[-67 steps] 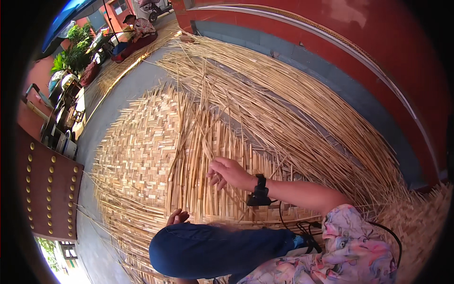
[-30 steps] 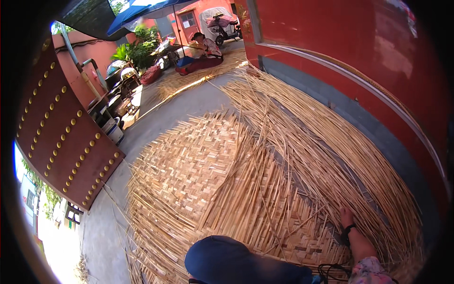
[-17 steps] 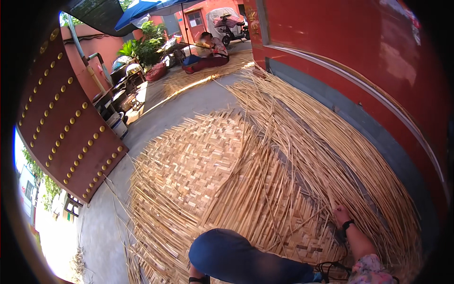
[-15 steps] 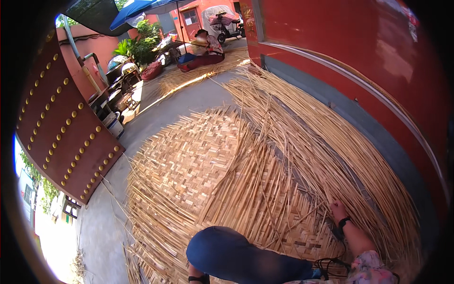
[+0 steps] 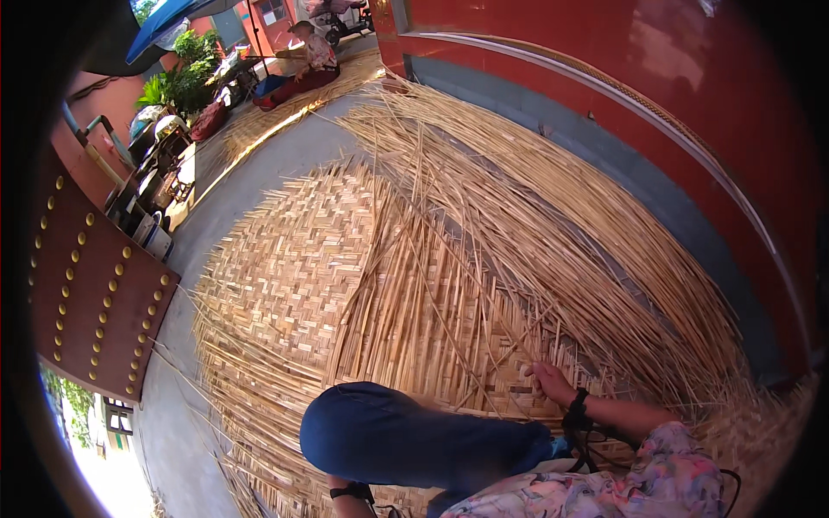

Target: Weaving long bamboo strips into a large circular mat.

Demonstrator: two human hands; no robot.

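Note:
A large woven reed mat covers the ground before me, its left part in a tight herringbone weave. Loose flat reed strips lie side by side across its right part. Low at the mat's right side, my right hand is closed, thumb and fingers pinched on the end of a thin reed strip that slants away over the mat. A black band circles that wrist. My bent knee in dark blue trousers hides my left hand; only its banded wrist shows at the lower edge.
Long reed strips lie heaped between the mat and the red wall. A studded dark red door stands at left. Farther off, a person sits on the ground near an umbrella, plants and buckets.
My right hand has moved left from the heap of loose strips to the mat, by my knee. The whole view has shifted slightly to the right.

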